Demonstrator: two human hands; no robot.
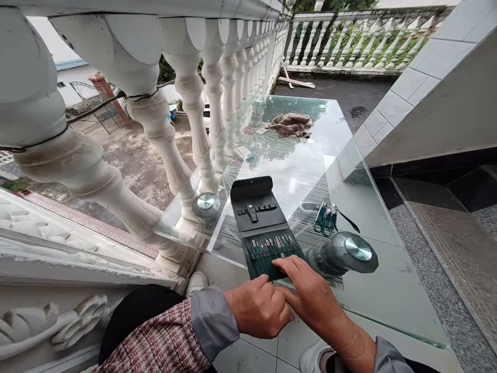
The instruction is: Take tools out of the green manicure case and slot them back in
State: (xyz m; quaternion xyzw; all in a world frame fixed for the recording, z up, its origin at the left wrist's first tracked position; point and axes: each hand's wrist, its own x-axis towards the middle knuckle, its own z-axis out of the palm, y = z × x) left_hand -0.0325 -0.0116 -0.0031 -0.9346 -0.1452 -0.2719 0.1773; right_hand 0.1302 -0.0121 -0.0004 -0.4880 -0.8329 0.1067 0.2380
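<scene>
A black manicure case (262, 216) lies unfolded on the glass table. Slim dark-green-handled tools (272, 248) with metal tips stand in a row in its near panel; the upper panel has bare loops. My left hand (259, 308) is closed at the case's near edge, thumb on top and fingers curled under. Over the near right corner reaches my right hand (308, 292), index finger stretched onto the tools and thumb apart, close to my left fingers. Its other fingers are mostly hidden. To the right lie green-handled scissors (323, 220), nail clippers (333, 215) and a dark curved tool (347, 217).
The glass tabletop (388, 290) rests on round metal-capped supports, one cap (357, 248) beside my right hand and another cap (205, 201) at left. A crumpled brown cloth (291, 125) lies at the far end. White balusters (151, 119) line the left; a tiled wall (419, 88) stands right.
</scene>
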